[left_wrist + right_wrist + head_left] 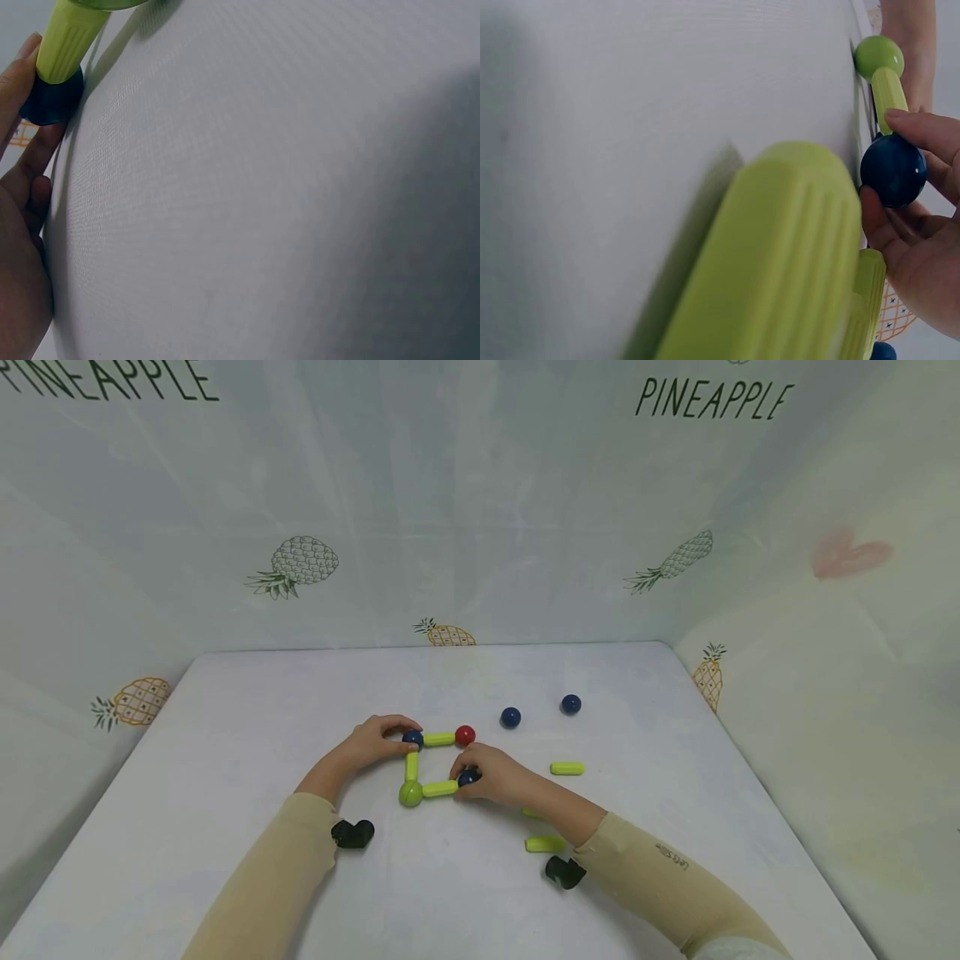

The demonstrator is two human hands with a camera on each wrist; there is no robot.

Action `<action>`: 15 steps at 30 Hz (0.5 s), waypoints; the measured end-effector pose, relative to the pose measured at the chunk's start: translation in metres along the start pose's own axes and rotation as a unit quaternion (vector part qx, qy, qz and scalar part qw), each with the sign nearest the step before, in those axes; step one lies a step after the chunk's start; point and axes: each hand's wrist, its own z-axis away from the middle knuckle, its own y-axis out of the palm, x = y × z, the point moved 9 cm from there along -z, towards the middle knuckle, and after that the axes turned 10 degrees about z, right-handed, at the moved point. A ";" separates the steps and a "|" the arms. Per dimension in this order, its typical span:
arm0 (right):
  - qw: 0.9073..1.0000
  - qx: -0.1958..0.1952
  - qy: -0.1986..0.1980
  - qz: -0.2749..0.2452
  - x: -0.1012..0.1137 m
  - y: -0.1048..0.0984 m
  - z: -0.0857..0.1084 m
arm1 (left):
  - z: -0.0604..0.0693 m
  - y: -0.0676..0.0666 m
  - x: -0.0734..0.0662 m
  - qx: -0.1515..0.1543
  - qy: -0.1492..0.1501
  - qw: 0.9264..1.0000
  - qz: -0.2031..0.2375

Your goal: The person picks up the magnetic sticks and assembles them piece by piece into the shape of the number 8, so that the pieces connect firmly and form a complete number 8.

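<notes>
On the white table, yellow-green rods and balls are joined in a three-sided shape. My left hand (372, 742) pinches the dark blue ball (412, 740) at its far left corner. From that ball one rod (439, 739) runs to a red ball (465, 736), another rod (411, 767) to a green ball (410, 793). A third rod (440, 788) links the green ball to a second blue ball (893, 171), which my right hand (491, 774) holds between thumb and fingers. The side between the red ball and this blue ball has no rod.
Two loose blue balls, one nearer (511, 717) and one farther right (571, 704), lie beyond my right hand. Loose yellow-green rods lie to the right: one (567, 768) in the open, one (545, 844) near my right forearm, another partly hidden under it.
</notes>
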 end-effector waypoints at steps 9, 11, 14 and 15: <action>1.000 -0.016 0.004 -0.016 0.000 -0.002 -0.002 | 0.000 0.000 0.001 -0.001 -0.003 1.000 -0.001; 1.000 -0.017 0.005 -0.014 -0.001 -0.002 -0.002 | 0.000 0.000 0.001 -0.002 -0.005 1.000 -0.001; 1.000 -0.016 0.009 -0.012 -0.001 -0.001 -0.001 | 0.000 0.001 0.002 -0.002 -0.006 1.000 -0.003; 1.000 -0.015 0.010 -0.013 -0.001 -0.001 0.000 | 0.000 0.001 0.002 -0.002 -0.008 1.000 -0.002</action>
